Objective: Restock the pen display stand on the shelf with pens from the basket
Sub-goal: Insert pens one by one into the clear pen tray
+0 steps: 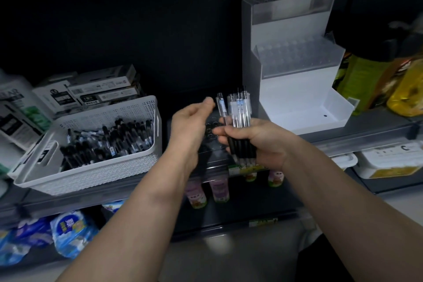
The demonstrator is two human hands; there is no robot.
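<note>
My right hand (258,142) grips a bunch of clear pens with black grips (239,119), held upright above the shelf. One pen (220,105) sticks out to the left of the bunch. My left hand (191,121) is raised beside it with relaxed fingers, its fingertips just short of that pen and holding nothing. Behind both hands lies a dark block with round holes (211,130), mostly hidden. At the left, a white perforated basket (96,169) holds several more pens (109,139). A white and grey pen display stand (295,89) with a clear holed tier stands at the right.
Boxes of stationery (100,89) are stacked behind the basket. Yellow and green bottles (375,80) stand right of the white stand. The shelf below carries small pink bottles (219,190), blue packets (68,231) and white tubs (389,162).
</note>
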